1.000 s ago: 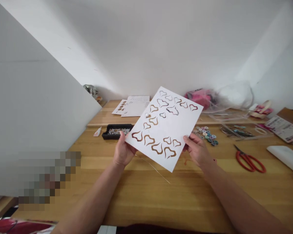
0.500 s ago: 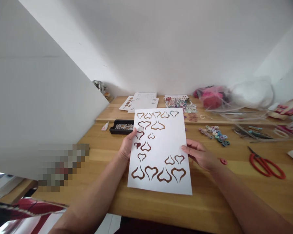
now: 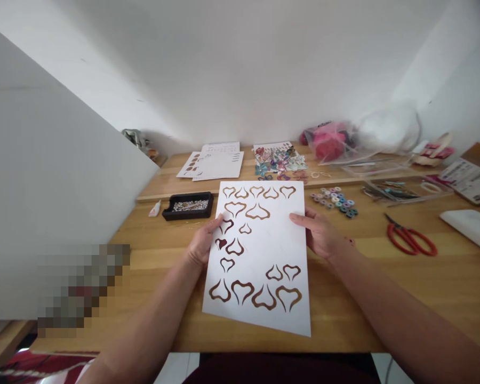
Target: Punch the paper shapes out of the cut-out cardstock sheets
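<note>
A white sheet (image 3: 264, 250) with several heart-shaped cut-outs lies lengthwise in front of me on the wooden table (image 3: 384, 277), its near edge over the table's front edge. My left hand (image 3: 203, 241) grips its left edge, thumb on top. On the right edge, my right hand (image 3: 319, 232) pinches the paper in the same way.
A black tray of beads (image 3: 189, 206) and a small glue tube (image 3: 154, 209) lie left of the sheet. Coloured rings (image 3: 336, 201) and red scissors (image 3: 411, 240) lie to the right. Printed sheets (image 3: 216, 161), a pile of colourful pieces (image 3: 278, 158) and bags (image 3: 332, 141) sit on the rear shelf.
The sheet came down from a tilted, raised hold to lie straight and low over the table. Both hands kept their grip on its sides.
</note>
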A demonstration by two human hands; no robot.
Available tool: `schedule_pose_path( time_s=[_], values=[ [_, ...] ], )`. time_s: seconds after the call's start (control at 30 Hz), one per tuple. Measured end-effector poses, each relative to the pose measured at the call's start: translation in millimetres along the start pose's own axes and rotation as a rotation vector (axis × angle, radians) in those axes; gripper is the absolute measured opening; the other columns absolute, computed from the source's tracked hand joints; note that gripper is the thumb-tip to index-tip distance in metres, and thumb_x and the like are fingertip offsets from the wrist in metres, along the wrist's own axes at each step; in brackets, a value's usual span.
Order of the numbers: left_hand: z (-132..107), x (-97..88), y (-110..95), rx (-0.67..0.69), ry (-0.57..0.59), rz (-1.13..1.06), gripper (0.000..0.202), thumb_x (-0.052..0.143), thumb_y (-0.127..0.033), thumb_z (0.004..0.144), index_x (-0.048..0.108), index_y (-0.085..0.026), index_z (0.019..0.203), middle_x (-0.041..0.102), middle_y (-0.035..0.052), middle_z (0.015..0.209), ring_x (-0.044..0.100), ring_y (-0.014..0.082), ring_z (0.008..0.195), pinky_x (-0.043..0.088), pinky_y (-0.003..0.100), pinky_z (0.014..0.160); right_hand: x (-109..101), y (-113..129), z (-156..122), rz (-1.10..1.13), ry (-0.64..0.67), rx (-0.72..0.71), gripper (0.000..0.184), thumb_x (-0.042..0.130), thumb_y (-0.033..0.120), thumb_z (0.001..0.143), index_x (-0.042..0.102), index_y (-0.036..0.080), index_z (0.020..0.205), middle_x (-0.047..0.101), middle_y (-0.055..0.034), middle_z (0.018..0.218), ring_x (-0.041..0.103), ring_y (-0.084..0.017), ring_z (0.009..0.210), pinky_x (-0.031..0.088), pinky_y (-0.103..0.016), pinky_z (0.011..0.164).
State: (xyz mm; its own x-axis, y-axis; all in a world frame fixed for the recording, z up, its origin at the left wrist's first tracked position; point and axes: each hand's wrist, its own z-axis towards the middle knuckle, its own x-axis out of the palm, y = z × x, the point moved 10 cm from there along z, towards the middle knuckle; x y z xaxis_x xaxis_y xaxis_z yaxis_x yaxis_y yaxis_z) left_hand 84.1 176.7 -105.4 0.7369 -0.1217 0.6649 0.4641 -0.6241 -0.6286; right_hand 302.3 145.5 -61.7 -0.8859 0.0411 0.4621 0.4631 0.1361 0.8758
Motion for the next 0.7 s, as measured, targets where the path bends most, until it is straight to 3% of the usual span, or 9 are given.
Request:
schedule_pose_path(
  time_s=[0.13,0.3,0.43,0.7],
  values=[
    [-2,-1.6,-6,0.09,-0.052,0.058,0.029,0.051,-0.021,0.094,0.065,-0.003,0.113,0.077,0.0181,0.09,0.075,0.0293,0.083,0.055,0.045,0.096,-2,-2,-1,0.006,-0.036,0.009,0.035,0.086,0.03,0.067,0.075,0.02,0.099,0.077,-0.0069,0.099,0.07,-0.024,0.083,0.056,-0.039,0.076],
    [-1,7.7,1,0.007,0.008,0.004,0.051,0.045,-0.039,0.099,0.057,-0.001,0.131,0.075,0.0211,0.101,0.073,0.0338,0.097,0.052,0.05,0.1,-4,-3,-1,-0.019,-0.055,0.017,0.035,0.087,0.028,0.064,0.076,0.02,0.096,0.077,-0.0065,0.095,0.071,-0.024,0.081,0.057,-0.038,0.075],
    [-1,11.8,5,-0.056,0.008,0.013,0.055,0.041,-0.04,0.1,0.052,0.0,0.137,0.073,0.0235,0.107,0.072,0.0348,0.099,0.052,0.052,0.099,-3,-5,-1,-0.027,-0.045,0.03,0.034,0.088,0.028,0.065,0.076,0.02,0.095,0.077,-0.006,0.093,0.071,-0.023,0.078,0.057,-0.038,0.072],
    [-1,-0.4,-4,0.071,-0.109,0.119,0.047,0.05,-0.031,0.097,0.057,0.001,0.131,0.074,0.0246,0.102,0.074,0.0342,0.089,0.058,0.05,0.09,-3,-7,-2,0.023,-0.058,0.058,0.032,0.088,0.029,0.065,0.075,0.02,0.093,0.077,-0.0055,0.091,0.07,-0.022,0.076,0.058,-0.036,0.07]
  ],
)
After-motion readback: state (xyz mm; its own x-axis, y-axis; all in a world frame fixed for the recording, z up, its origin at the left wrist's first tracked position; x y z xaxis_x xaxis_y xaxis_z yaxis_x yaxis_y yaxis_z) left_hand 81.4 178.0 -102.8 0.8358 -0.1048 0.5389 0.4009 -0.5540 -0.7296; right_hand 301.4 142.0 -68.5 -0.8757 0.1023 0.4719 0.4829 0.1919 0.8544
